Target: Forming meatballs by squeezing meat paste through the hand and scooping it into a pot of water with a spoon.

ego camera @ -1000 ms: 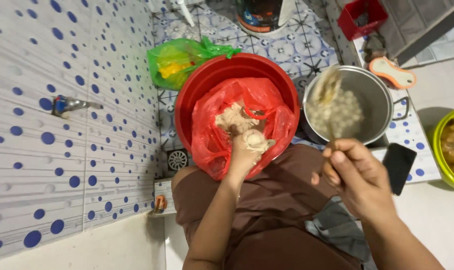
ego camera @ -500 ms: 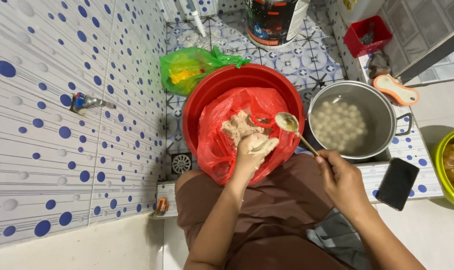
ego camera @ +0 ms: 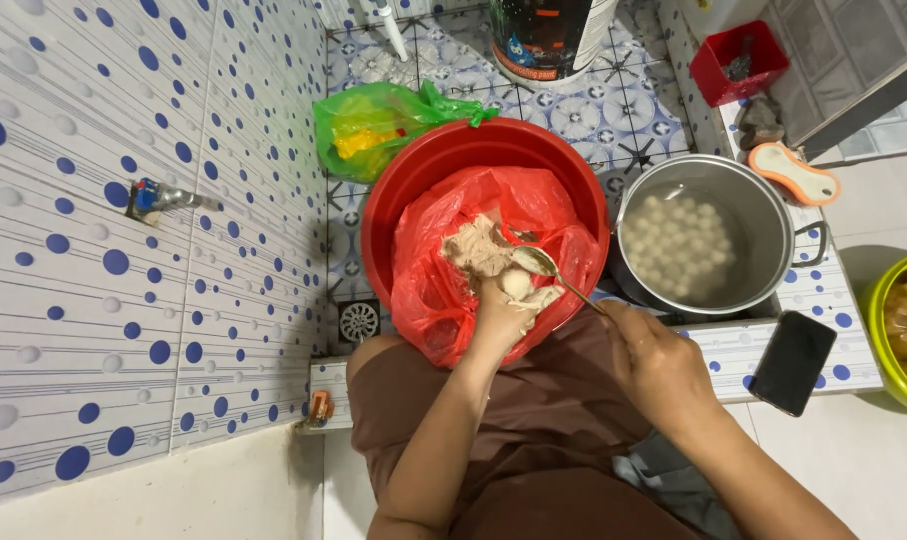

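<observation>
The left hand (ego camera: 501, 312), closed around pale paste, squeezes out a ball (ego camera: 514, 283) over the red bag (ego camera: 443, 290) in the basin (ego camera: 413, 170). The right hand (ego camera: 663, 365) has brought its gripped spoon (ego camera: 539, 262) back from the pot (ego camera: 763, 210) to scoop it.

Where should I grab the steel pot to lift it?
Take the steel pot by its side handle, coming from its right, the phone side. That loop juts out past the rim, clear of the red basin crowding the pot's left. The pot holds pale balls in liquid, so keep it level.
</observation>
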